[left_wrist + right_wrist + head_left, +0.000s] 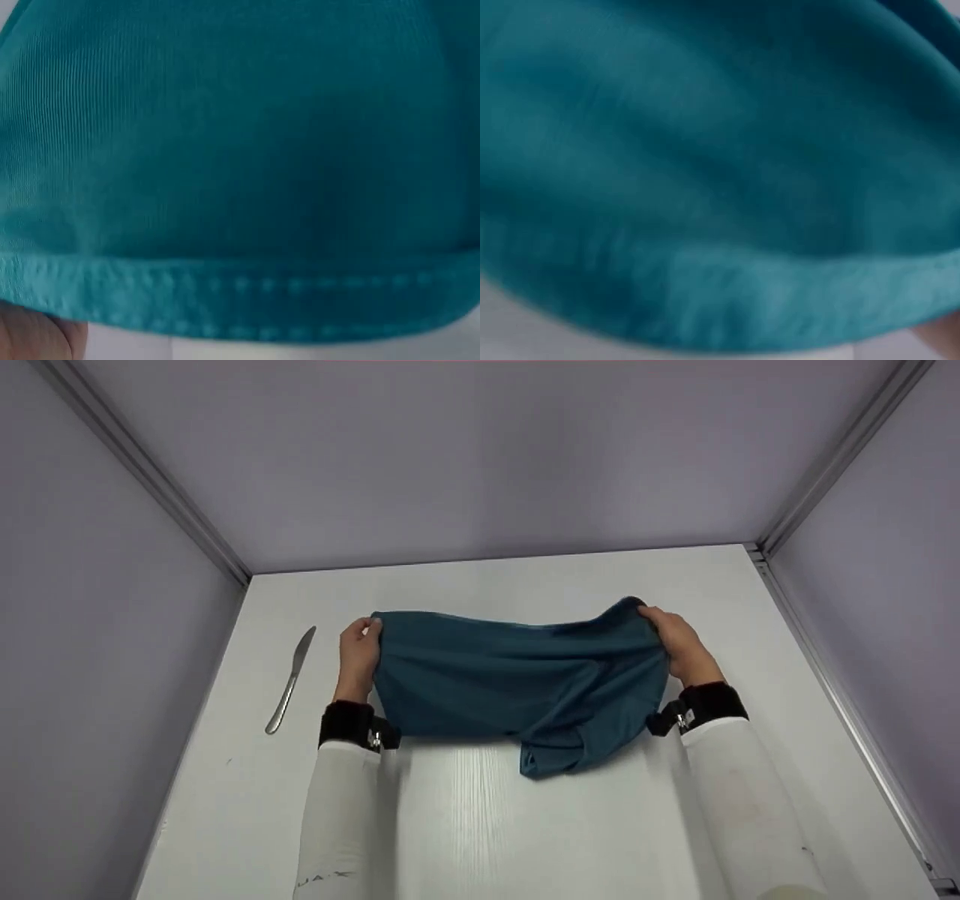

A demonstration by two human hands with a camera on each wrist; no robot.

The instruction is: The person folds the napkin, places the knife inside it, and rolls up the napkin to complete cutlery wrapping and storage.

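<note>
on the white table (465, 810), in the head view, we see a teal cloth (517, 682) stretched between two hands and lifted along its far edge, while its near part sags down to the table with a folded lump hanging lowest toward the right. the left hand (358, 654) has its grip closed on the cloth's far left corner, fingers curled around the edge, and the right hand (679, 643) has its grip closed on the far right corner, where the fabric bunches up over the fingers. both forearms wear white sleeves with dark wrist bands. a metal knife (291, 681) lies flat on the table to the left of the left hand, apart from the cloth, its blade pointing away from us. pale walls enclose the table on three sides. in the left wrist view, the teal cloth (240, 150) fills almost everything; a stitched hem runs across the bottom, a bit of the left hand (37, 337) shows under it at the lower left corner, and a strip of white table lies below. in the right wrist view, the cloth (705, 165) is blurred and covers nearly the whole frame, with a sliver of skin at the lower right corner, and we cannot tell the grip from here.
</note>
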